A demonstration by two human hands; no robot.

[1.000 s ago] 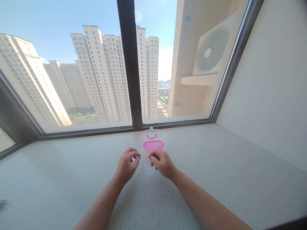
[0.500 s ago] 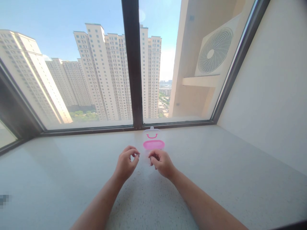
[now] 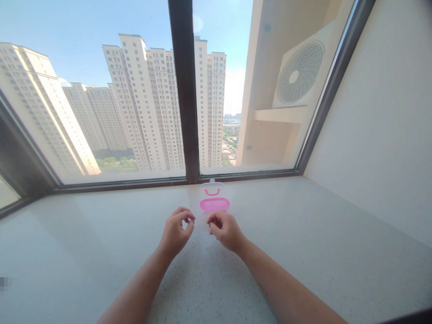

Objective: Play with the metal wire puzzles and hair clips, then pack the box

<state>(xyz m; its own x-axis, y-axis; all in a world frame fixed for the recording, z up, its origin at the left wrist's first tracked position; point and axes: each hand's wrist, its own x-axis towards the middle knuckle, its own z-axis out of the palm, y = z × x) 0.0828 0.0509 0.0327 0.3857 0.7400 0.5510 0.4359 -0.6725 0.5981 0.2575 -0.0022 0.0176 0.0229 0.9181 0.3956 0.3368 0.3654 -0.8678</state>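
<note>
My left hand (image 3: 177,228) hovers over the pale speckled sill, thumb and forefinger pinched on a tiny dark thing too small to name. Facing it across a short gap, my right hand (image 3: 225,229) is closed with curled fingers, and a small dark bit shows at its fingertips. Just beyond the hands stands a small pink box (image 3: 215,204), open, its clear lid (image 3: 212,185) with a pink curved handle leaning back toward the window. On the sill below the left hand lies a small pale ring-like piece (image 3: 193,244), hard to make out.
The speckled sill (image 3: 84,252) runs up to a dark window frame (image 3: 189,112). A white wall (image 3: 378,126) bounds the right side. Behind the glass are tall buildings and an outdoor air-conditioner unit (image 3: 299,74). A blurred grey patch (image 3: 3,282) sits at the left edge.
The whole view has shifted slightly. Both hands keep nearly the same pinched poses, with the right fingers curled a touch closer together.
</note>
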